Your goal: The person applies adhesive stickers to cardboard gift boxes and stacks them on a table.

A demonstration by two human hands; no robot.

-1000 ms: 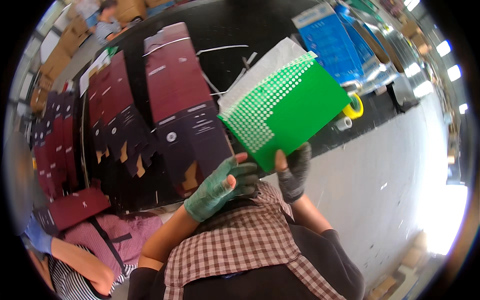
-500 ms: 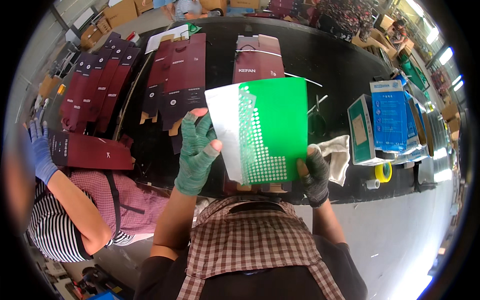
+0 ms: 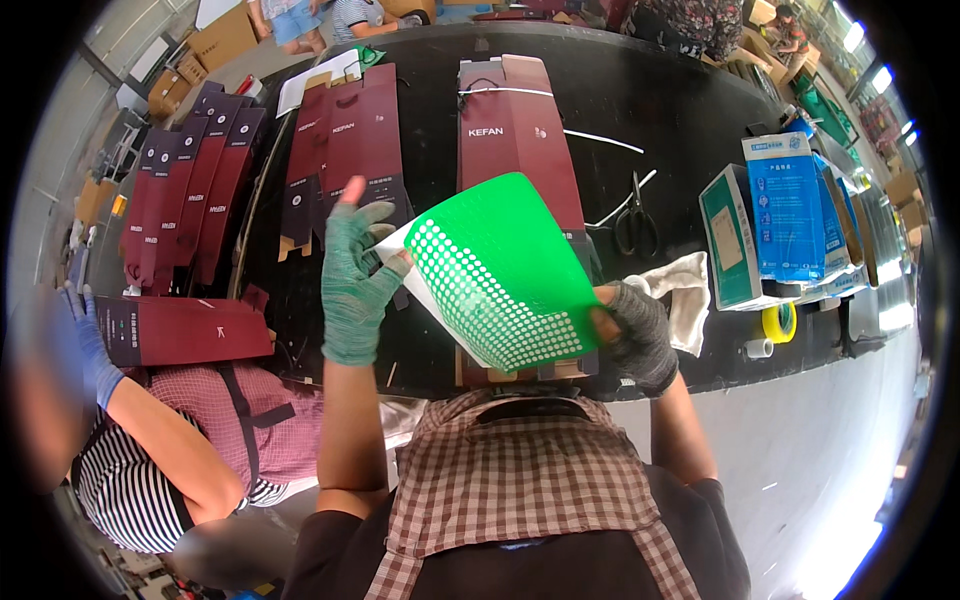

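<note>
In front of my chest is a green sheet [image 3: 520, 255] with rows of white dots and a white layer at its left edge, bowed and tilted. My right hand [image 3: 643, 335], in a dark grey fingerless glove, grips its lower right edge. At the left edge, the thumb of my left hand [image 3: 356, 285] presses on the sheet; this hand wears a green glove, its index finger pointing up and the other fingers partly hidden. Beyond the sheet, flat maroon cartons [image 3: 515, 135] lie under a white strap.
More maroon cartons [image 3: 362, 130] lie left of centre. Black scissors [image 3: 636, 228], a white cloth [image 3: 688, 300], yellow tape [image 3: 779, 322] and blue boxes [image 3: 785, 215] are at the right. A co-worker's blue-gloved hand [image 3: 95, 345] touches a maroon carton [image 3: 200, 330] at the left.
The green sheet has turned and bowed, its dotted side now slanting and less white showing. My left hand has shifted left with its index finger raised; my right hand has moved slightly right.
</note>
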